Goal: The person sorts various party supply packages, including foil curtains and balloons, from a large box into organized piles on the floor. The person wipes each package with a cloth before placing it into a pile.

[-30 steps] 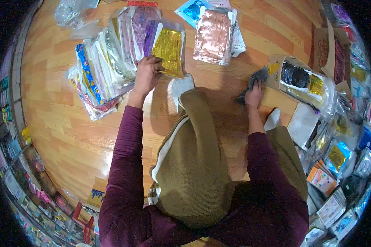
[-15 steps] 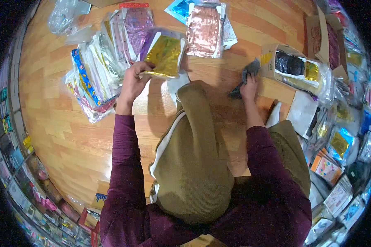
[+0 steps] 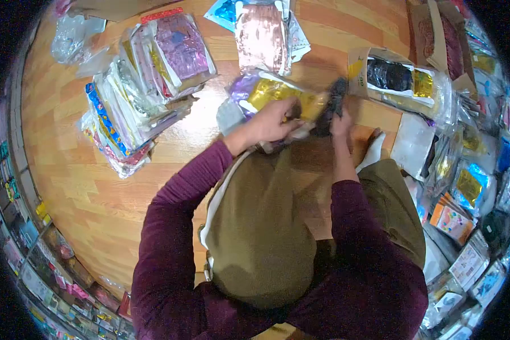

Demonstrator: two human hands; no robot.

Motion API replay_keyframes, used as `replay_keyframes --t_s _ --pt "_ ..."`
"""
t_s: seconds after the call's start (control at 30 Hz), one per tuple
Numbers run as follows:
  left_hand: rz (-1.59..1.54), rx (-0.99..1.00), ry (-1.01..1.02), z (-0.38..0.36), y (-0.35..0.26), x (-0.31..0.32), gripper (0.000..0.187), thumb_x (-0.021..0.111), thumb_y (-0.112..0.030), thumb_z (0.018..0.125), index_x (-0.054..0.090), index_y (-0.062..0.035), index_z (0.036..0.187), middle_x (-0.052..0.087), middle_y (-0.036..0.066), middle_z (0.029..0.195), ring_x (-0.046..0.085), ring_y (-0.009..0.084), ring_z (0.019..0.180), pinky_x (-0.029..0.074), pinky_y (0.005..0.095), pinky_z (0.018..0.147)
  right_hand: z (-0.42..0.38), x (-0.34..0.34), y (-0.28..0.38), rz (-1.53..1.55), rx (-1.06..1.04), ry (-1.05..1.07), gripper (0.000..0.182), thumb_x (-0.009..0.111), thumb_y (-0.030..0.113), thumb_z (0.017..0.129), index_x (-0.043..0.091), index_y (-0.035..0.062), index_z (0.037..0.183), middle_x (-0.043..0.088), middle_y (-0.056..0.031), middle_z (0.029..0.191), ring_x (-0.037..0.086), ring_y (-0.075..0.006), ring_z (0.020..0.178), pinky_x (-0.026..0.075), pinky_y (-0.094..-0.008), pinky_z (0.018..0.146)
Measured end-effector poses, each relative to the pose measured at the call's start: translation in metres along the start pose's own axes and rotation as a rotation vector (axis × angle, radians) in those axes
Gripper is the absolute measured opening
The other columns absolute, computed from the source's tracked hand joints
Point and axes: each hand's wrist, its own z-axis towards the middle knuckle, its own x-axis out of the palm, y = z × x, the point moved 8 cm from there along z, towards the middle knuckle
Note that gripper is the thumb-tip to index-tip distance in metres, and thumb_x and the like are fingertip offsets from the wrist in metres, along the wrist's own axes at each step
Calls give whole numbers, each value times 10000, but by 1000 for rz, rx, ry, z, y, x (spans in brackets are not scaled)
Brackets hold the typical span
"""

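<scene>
On the near part of a wood-patterned floor [image 3: 96,209], a person in maroon sleeves [image 3: 173,209] and olive knit trousers [image 3: 260,238] works with both bare hands. The left grip [image 3: 275,122], blurred, holds the near edge of a flat rectangular gold foil pack [image 3: 277,95] in clear plastic, just beyond the knee on the left side; its fingers are bent narrow over the plastic. A shiny purple foil pack [image 3: 242,89] shows at the gold pack's left side. The right grip [image 3: 341,120] is closed around a crumpled dark grey cloth [image 3: 330,110], near the gold pack's right end; whether the two touch is unclear.

Toward the floor's left edge, flat plastic-wrapped packs [image 3: 130,99] overlap in a spread row, a pinkish-purple foil pack [image 3: 180,45] on top at the far end. Toward the right edge, an open cardboard carton [image 3: 358,85] bears a black glossy pack [image 3: 388,73] and a small gold panel [image 3: 423,85], beside mixed bagged goods [image 3: 470,187].

Farther out, a rose-gold foil pack [image 3: 262,37] lies partly over a bright blue pack [image 3: 224,12]. Clear crumpled plastic [image 3: 68,39] sits near the far left corner, a second open carton [image 3: 430,34] near the far right.
</scene>
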Motion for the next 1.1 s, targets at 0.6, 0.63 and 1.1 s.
replay_keyframes --t_s 0.6,0.63,1.1 --pt "596 -384 -365 6 120 -68 622 719 -331 637 419 -19 1083 550 199 927 520 347 925 430 430 772 -19 -34 -15 124 168 -218 209 497 23 760 549 -24 957 586 -108 891 538 -216 803 405 -323 763" --pt "591 -384 -365 7 121 -63 622 719 -331 637 419 -19 1083 550 199 927 520 347 925 430 430 772 -19 -35 -2 119 167 -218 209 497 23 760 549 -24 957 586 -108 891 538 -216 803 405 -323 763" --pt "219 -294 -393 -8 102 -27 456 670 -103 642 475 20 1035 568 225 903 558 355 839 450 400 732 -41 61 110 -255 -547 135 348 546 18 626 468 -40 960 351 -263 1254 306 -429 1174 281 -462 975"
